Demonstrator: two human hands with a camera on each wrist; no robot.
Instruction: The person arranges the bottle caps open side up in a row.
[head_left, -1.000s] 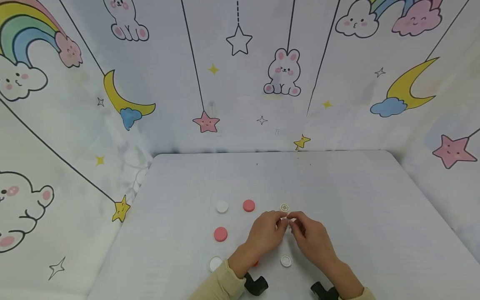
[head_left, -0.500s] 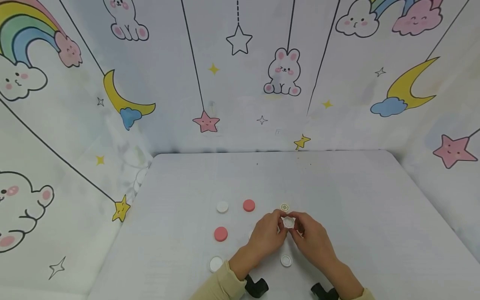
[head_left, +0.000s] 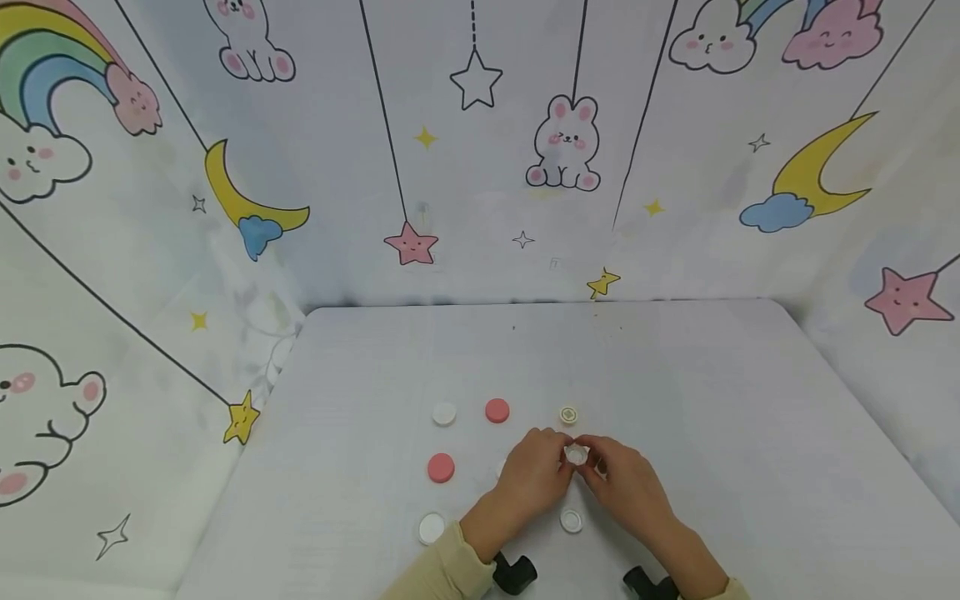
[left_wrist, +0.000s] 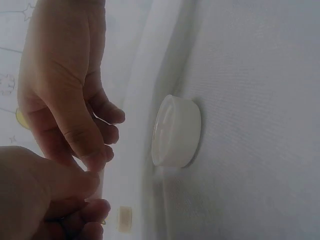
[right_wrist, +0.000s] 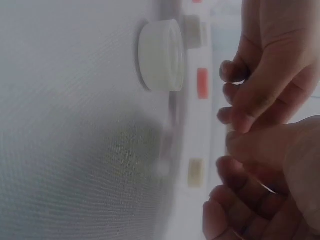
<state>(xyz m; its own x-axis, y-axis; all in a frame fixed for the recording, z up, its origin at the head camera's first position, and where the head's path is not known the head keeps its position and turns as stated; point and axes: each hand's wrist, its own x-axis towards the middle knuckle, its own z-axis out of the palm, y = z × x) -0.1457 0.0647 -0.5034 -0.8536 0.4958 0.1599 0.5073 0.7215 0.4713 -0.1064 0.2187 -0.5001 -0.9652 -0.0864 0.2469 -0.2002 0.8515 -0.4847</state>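
Observation:
In the head view, both hands meet over the table's front half, fingertips together. Between them they pinch a small white piece (head_left: 576, 453), roundish with an uneven rim; its kind I cannot tell. My left hand (head_left: 534, 477) holds its left side, my right hand (head_left: 624, 483) the right. The left wrist view has the left hand (left_wrist: 45, 195) at lower left and the right hand (left_wrist: 65, 70) above, the fingers mostly hiding the piece. Below the hands lies a white cap (head_left: 572, 522), large in the right wrist view too. A yellowish cap (head_left: 568, 415) lies just beyond the fingertips.
On the white table (head_left: 750, 417), to the left, lie red caps (head_left: 441, 468) and white caps (head_left: 444, 414), one partly behind the left wrist. Another red cap (head_left: 497, 410) is near the yellowish one. Dark devices (head_left: 514, 575) sit at the wrists. A cartoon-printed backdrop (head_left: 480, 183) surrounds the table.
The white piece, barely visible a second ago, came into view between the fingertips, then turned and now looks smaller and rounder. Both hands have shifted slightly toward the person.

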